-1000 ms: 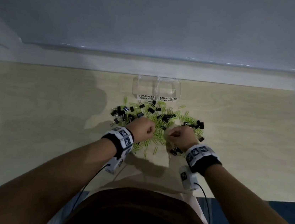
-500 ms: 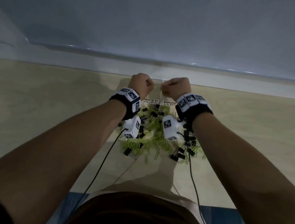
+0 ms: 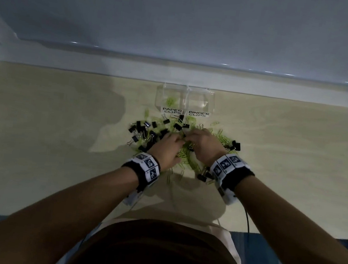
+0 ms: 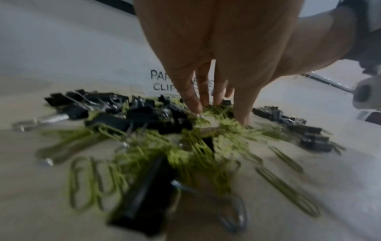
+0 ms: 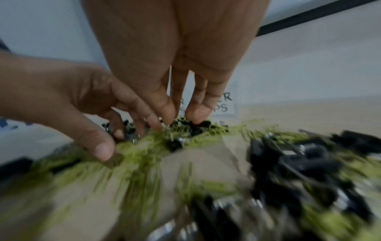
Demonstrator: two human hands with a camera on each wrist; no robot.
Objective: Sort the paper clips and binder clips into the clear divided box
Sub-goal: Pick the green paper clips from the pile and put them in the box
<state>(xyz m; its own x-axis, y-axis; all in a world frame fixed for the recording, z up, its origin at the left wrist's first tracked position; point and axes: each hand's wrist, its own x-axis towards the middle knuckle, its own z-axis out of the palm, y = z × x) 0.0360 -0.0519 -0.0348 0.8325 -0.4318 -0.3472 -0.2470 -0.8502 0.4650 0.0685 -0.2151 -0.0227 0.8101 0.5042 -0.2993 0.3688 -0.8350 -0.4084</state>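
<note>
The clear divided box (image 3: pixel 210 105) stands at the table's back, labelled PAPER CLIPS on the left and BINDER CLIPS on the right. A few green paper clips (image 3: pixel 171 101) lie in its left compartment. In front of it is a mixed pile of green paper clips (image 3: pixel 185 158) and black binder clips (image 3: pixel 145 128). My left hand (image 3: pixel 175 144) and right hand (image 3: pixel 194 137) are both down on the pile's middle, close together. The left wrist view shows my left hand (image 4: pixel 214 104) with fingers reaching straight down onto the clips. My right hand (image 5: pixel 183 114) touches the pile with its fingertips.
The light wood table (image 3: pixel 36 137) spreads wide on both sides of the pile. A white wall ledge (image 3: pixel 176 73) runs right behind the box. Black cables (image 3: pixel 247 222) hang from my wrists over the table's near edge.
Both hands were fists over the box half a second ago. They have come back down to the pile with fingers spread, and green clips now lie in the left compartment.
</note>
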